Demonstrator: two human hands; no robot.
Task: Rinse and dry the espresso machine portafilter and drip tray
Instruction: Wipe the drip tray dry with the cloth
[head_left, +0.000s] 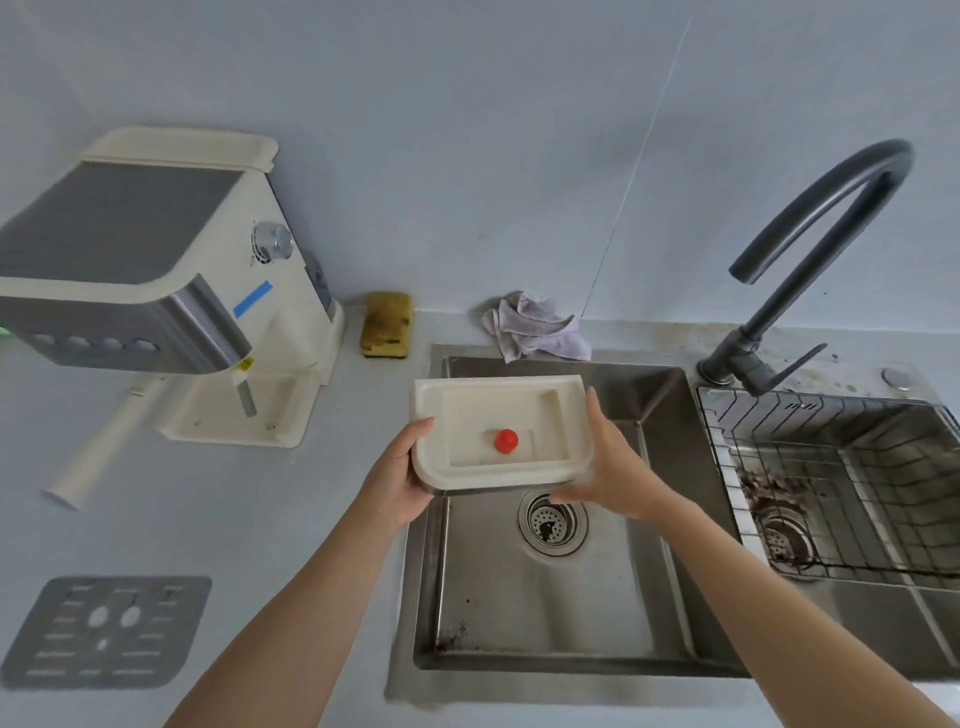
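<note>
Holding the cream drip tray (467, 410) level over the left basin of the steel sink (550, 613), both hands are clamped on its short ends: the left hand (397, 480) has its grip curled round the near corner, the right hand (621, 467) has its thumb up the side and fingers beneath. A red float (506, 440) sits inside the tray (its metal grate (109, 631) lies apart on the counter (291, 519)). Dark residue (769, 488) lies in the right basin's wire basket (857, 467).
</note>
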